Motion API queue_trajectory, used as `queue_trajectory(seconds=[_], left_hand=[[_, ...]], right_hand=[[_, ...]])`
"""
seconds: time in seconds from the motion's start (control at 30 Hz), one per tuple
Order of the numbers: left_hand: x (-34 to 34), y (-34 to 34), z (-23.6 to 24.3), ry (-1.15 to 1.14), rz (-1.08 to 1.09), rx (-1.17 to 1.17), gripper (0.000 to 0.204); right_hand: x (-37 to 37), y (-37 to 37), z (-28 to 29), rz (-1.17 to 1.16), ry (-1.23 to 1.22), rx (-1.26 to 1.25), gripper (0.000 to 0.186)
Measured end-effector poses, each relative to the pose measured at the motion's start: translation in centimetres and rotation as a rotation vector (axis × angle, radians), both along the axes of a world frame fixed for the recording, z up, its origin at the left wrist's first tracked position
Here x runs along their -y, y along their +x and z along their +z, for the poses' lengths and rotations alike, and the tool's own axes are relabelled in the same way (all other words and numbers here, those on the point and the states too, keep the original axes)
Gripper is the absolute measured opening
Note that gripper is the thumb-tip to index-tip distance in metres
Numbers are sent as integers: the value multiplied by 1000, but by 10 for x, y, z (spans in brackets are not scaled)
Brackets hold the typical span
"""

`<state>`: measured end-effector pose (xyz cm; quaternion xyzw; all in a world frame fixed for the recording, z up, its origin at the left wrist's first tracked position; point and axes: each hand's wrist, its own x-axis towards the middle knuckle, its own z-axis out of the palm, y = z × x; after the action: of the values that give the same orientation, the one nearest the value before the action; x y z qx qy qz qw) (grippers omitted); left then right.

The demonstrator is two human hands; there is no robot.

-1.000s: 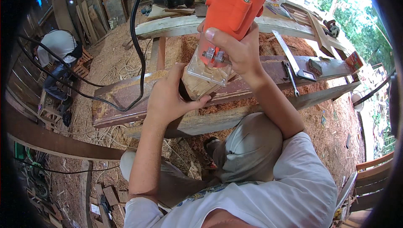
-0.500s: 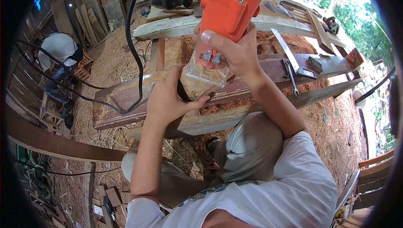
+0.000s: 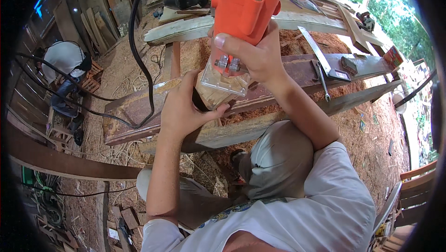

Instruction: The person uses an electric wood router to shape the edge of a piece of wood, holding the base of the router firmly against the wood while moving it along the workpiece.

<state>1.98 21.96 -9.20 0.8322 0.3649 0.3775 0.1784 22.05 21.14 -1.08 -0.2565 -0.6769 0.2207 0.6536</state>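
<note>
An orange power router (image 3: pixel 244 6) with a clear square base (image 3: pixel 220 87) rests on a pale wood block (image 3: pixel 209 97). My right hand (image 3: pixel 258 57) is wrapped round the router's lower body, thumb across its front above the metal clamp. My left hand (image 3: pixel 183 110) grips the block from the left, fingers along the far side and thumb at the near end. The block lies on a long reddish-brown plank (image 3: pixel 132 104), where a metal square (image 3: pixel 313 47), a wrench (image 3: pixel 324 85) and a small dark block (image 3: pixel 348 65) lie to the right.
A black cord (image 3: pixel 147 80) loops over the plank's left part. Behind are a weathered beam (image 3: pixel 176 32) and a black tool (image 3: pixel 186 0). A near beam (image 3: pixel 348 101) crosses before my knees. A person (image 3: pixel 62 68) in a white top bends at the left. Sawdust covers the ground.
The router and my right hand have shifted slightly left in the picture, along with much of the scene. Both hands keep the same grips.
</note>
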Motion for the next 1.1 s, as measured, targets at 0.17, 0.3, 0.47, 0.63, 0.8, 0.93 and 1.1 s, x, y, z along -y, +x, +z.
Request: queue_trajectory(seconds=[0.17, 0.3, 0.47, 0.63, 0.8, 0.93, 1.1], left_hand=[[-1, 0, 0, -48, -9, 16, 93], [0, 1, 2, -55, 6, -4, 93], [-4, -1, -5, 65, -15, 13, 95], [-3, 1, -2, 104, -12, 3, 95], [-4, 0, -4, 89, -12, 17, 95], [-4, 0, -4, 48, -15, 17, 96], [-4, 0, -4, 58, -30, 22, 98]], right_hand=[[1, 1, -1, -31, -14, 18, 30], [3, 2, -2, -1, -106, -43, 45], [1, 3, -4, 11, -133, -41, 45], [5, 2, -2, 25, -134, -49, 46], [7, 1, -2, 30, -87, -23, 49], [6, 2, -4, 32, -146, -31, 49], [3, 3, -8, -5, -96, -24, 43]])
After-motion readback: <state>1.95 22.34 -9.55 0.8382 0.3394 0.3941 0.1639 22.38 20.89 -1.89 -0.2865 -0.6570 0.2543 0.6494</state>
